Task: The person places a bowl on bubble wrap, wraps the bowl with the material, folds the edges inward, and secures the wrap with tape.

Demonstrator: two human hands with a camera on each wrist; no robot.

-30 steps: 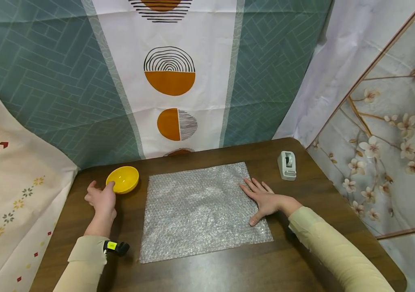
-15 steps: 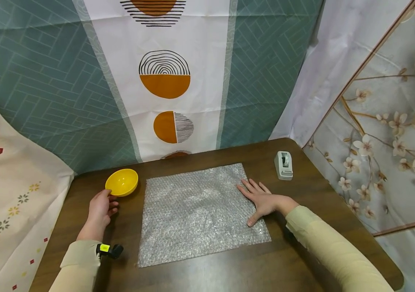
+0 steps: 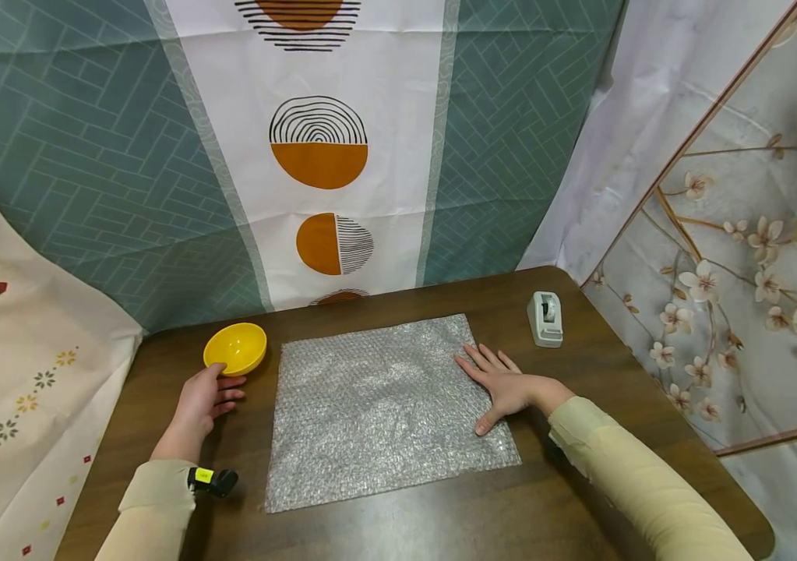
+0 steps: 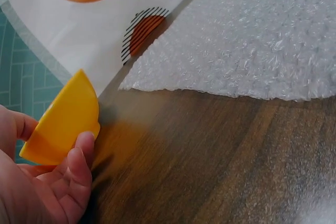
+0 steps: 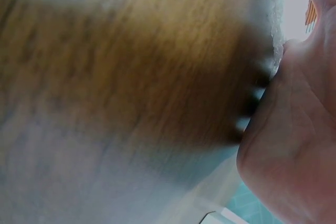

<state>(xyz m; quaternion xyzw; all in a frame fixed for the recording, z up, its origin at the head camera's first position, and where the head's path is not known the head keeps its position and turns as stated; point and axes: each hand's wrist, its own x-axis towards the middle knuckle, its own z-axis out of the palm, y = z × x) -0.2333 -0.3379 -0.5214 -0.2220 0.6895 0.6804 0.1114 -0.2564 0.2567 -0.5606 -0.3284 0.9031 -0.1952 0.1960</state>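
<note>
A yellow bowl is at the back left of the table. My left hand grips its near rim, thumb over the edge and fingers under the outside; in the left wrist view the bowl is tilted, fingertips against its outer wall. A sheet of bubble wrap lies flat across the middle of the table. With fingers spread, my right hand rests on the sheet's right edge. In the right wrist view, the palm fills the right side and the fingertips are hidden.
A white tape dispenser stands at the back right, beyond the right hand. The brown wooden table ends at patterned cloths hanging behind and on both sides. A small black camera is strapped at the left wrist.
My left hand, earlier raised beside the bowl with its thumb near the rim, has turned and taken hold of the near rim. The right hand stays on the bubble wrap.
</note>
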